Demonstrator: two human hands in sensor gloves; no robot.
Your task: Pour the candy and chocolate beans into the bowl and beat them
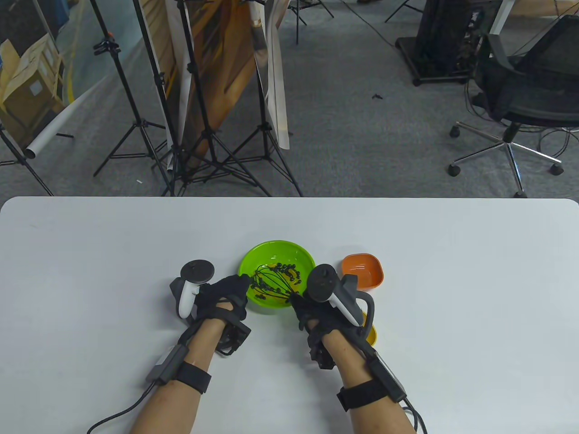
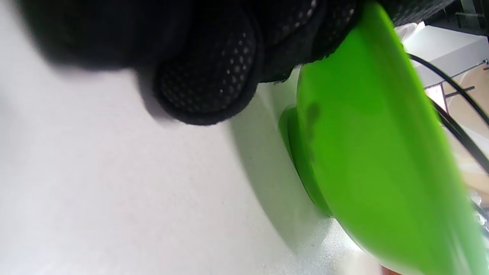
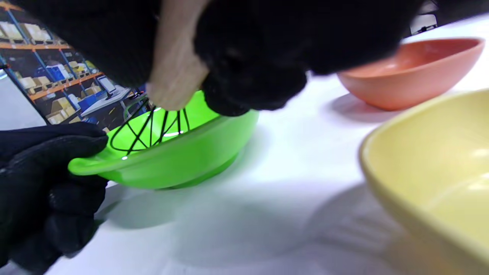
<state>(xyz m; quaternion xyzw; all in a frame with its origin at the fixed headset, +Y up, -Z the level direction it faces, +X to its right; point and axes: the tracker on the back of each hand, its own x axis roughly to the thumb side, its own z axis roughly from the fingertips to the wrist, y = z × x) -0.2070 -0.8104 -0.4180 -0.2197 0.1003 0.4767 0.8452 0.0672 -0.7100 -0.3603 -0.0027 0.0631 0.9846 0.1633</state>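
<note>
Frame centre, white counter (image 1: 90,253): glossy green bowl (image 1: 277,253) holds dark beans (image 1: 289,271). Left hand (image 1: 226,291) pinches its rim. Right hand (image 1: 312,312) grips wooden-handled black wire whisk (image 1: 271,282), loops in bowl.

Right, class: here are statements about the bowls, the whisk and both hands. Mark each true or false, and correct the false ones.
1. The whisk is inside the green bowl. True.
2. The left hand rests flat on the table, away from the bowl. False: it holds the green bowl's rim.
3. The orange bowl holds the dark beads. False: they lie in the green bowl.
4. The right hand holds the whisk. True.
5. A yellow bowl sits near the right hand. True.
</note>
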